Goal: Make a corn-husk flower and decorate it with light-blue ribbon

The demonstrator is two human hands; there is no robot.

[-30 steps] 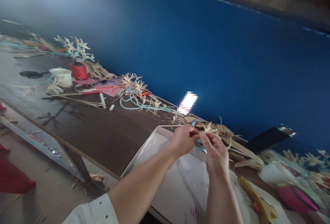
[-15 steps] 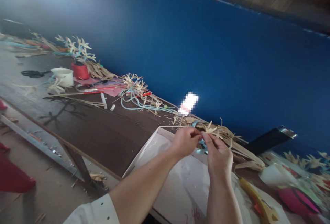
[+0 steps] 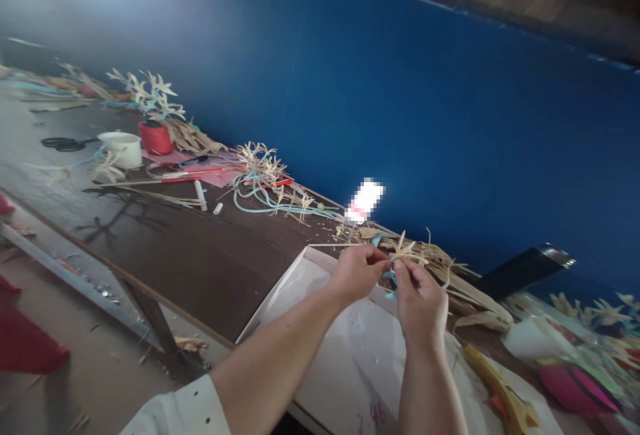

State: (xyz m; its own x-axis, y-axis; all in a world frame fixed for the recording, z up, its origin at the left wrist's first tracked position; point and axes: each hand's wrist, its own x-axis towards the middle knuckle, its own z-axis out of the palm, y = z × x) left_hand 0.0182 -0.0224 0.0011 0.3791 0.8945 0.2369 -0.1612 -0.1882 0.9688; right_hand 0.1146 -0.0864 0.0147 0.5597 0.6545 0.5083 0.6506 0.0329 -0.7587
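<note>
Head camera: left hand (image 3: pixel 359 273) and right hand (image 3: pixel 424 296), fingertips nearly meeting, pinch a pale flower (image 3: pixel 402 246) at its base above a white box's (image 3: pixel 370 355) far edge, a blue strip (image 3: pixel 391 279) hanging between them.

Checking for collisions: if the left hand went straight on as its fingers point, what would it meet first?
The left hand would probably meet the right hand first, at its fingertips, near the pale flower; exact depth between the hands is unclear.
</note>
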